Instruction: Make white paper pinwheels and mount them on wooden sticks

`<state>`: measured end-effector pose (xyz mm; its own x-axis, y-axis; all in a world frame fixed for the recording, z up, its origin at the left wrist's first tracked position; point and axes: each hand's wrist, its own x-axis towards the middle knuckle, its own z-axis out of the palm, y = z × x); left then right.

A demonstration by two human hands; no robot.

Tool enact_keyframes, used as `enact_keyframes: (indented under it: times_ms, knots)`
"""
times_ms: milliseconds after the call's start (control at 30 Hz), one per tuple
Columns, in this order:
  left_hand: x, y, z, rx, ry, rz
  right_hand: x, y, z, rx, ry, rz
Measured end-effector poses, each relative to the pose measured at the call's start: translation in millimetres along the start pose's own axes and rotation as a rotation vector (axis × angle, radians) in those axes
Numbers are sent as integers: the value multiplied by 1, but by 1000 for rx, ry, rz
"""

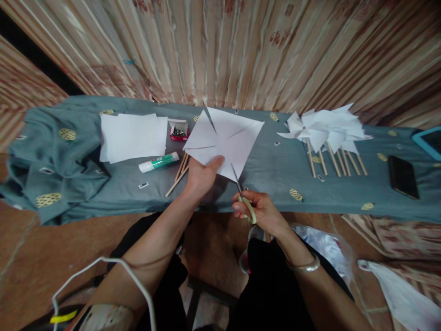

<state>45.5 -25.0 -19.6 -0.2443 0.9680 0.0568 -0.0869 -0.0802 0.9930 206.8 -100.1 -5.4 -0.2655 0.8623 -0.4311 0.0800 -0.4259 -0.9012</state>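
My left hand [204,175] grips a square sheet of white paper [237,138] by its near edge, thumb on top and fingers underneath. Slits run from the sheet's corners toward its middle. My right hand [258,207] is closed around the light green handles of a pair of scissors [248,209]. The scissor blades lie at the paper's near corner, pointing inward. Under my left wrist, several wooden sticks [177,180] rest on the cloth. A glue stick [159,162] with a green label lies left of them, beside a small red box [178,130] holding metal pins or tacks.
A stack of white paper [134,137] is at the left of the cloth-covered table [213,200]. Several white paper pinwheels [327,126] on sticks lie to the right. Beyond them are a black phone [403,177] and a blue-edged device [429,141]. A pleated curtain [220,50] hangs behind.
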Motion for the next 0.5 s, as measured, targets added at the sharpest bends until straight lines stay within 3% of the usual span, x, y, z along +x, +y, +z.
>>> enact_keyframes:
  times_ms: [167,500]
  knots:
    - [-6,1,5,-28,-103,-52,-2,-2,-2,-63,18,-67]
    - [-7,2,6,-25,-60,-79,2,5,-3,8,45,-17]
